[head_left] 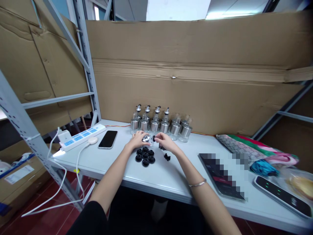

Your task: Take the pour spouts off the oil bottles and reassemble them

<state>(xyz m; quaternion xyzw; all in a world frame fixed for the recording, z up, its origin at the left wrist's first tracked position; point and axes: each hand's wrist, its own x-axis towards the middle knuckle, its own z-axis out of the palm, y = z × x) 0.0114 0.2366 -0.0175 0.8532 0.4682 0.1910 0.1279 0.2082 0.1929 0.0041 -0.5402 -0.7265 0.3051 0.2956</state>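
My left hand [138,139] is wrapped round a glass bottle with a metal sleeve [146,139], tipped on its side with its neck toward the right. At the bottle's mouth, my right hand [165,141] pinches a small black part [154,138]; whether the part sits in the neck, I cannot tell. Just below the hands lies a cluster of black round stoppers [145,156]. Small black pieces [167,157] rest under and beside my right hand. Behind stand rows of glass bottles with metal sleeves [165,125], several topped with silver spouts [157,109].
On the left are a phone [108,139] and a white power strip [83,136] with cables. To the right lie a tablet [220,176], folded colourful cloth [264,153] and a black-and-white device [282,196]. A cardboard wall [207,98] closes off the back.
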